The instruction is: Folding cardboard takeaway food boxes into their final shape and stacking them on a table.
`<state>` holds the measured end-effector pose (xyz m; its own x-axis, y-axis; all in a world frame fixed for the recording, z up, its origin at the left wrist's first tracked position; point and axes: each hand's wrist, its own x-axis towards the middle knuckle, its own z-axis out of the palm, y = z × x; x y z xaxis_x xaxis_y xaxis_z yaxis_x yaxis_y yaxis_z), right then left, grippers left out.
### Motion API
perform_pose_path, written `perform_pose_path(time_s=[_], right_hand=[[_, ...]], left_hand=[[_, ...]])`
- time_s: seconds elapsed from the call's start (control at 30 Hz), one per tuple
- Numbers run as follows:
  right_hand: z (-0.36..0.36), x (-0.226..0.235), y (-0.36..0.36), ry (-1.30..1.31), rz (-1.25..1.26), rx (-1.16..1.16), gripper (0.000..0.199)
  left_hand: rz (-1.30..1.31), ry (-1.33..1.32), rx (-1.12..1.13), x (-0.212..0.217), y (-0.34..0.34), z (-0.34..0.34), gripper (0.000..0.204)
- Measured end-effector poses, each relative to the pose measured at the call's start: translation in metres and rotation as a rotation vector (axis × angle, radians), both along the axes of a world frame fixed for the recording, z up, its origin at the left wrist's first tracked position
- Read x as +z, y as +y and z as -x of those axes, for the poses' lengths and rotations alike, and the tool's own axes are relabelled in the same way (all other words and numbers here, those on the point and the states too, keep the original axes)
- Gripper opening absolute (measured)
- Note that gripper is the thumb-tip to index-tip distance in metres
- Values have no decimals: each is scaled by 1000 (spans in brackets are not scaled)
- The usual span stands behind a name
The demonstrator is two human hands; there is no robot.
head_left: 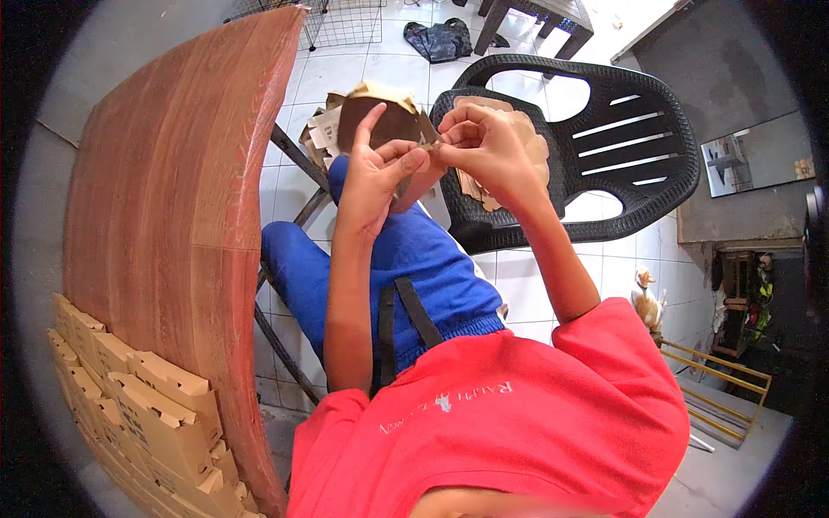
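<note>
Both my hands are raised over my lap, pinching a small brown cardboard piece (414,188) between them. My left hand (377,173) grips its left side with thumb and fingers, its index finger extended upward. On the other side, my right hand (485,148) has thumb and fingertips pressed together at its upper edge. The fingers cover part of the piece, so its full shape is hidden. Just past my right hand, flat tan cardboard blanks (528,138) lie stacked on a black plastic chair (596,155).
At left stands a brown wood-patterned table (173,173), with rows of folded cardboard boxes (164,406) at its near end. Beyond my hands sits an open carton (380,121) beside loose cardboard pieces (321,136). Further off are a dark cloth bundle (438,40) and a wire rack (350,23).
</note>
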<state>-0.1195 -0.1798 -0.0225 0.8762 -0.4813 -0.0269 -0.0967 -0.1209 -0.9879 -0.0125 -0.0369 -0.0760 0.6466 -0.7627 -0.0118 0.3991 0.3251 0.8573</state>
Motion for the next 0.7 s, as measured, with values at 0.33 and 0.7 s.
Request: perform_pose_path(time_s=[0.33, 0.7], right_hand=[[45, -27, 34, 131, -146, -72, 23], [67, -46, 43, 84, -57, -261, 16]], left_hand=[[-38, 236, -42, -42, 41, 45, 83], [-204, 294, -129, -55, 41, 71, 73]])
